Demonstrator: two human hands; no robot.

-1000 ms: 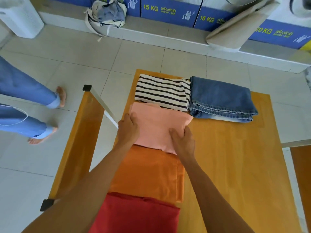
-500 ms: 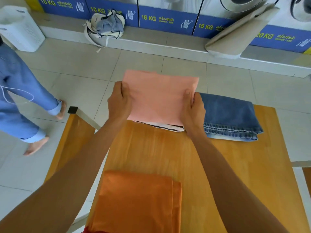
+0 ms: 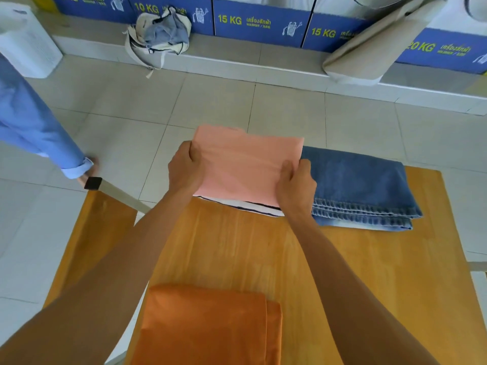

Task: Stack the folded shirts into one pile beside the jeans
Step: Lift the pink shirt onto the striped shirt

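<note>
I hold a folded pink shirt (image 3: 245,164) by its near corners, my left hand (image 3: 185,168) on the left corner and my right hand (image 3: 296,184) on the right. It covers the striped black-and-white shirt (image 3: 253,208), of which only the near edge shows. Folded blue jeans (image 3: 358,185) lie directly to the right of that pile on the wooden table (image 3: 237,246). A folded orange shirt (image 3: 208,325) lies at the near edge of the table, between my forearms.
A second wooden table (image 3: 92,233) with a metal rail (image 3: 118,193) stands to the left. A person's leg in blue trousers (image 3: 34,125) is on the tiled floor at left. A white basket (image 3: 25,40), a cloth bag (image 3: 160,35) and washing machines line the back.
I lifted the pink shirt off the row and carried it forward over the striped shirt; it now sits lower on it. The person at left has stepped further away.
</note>
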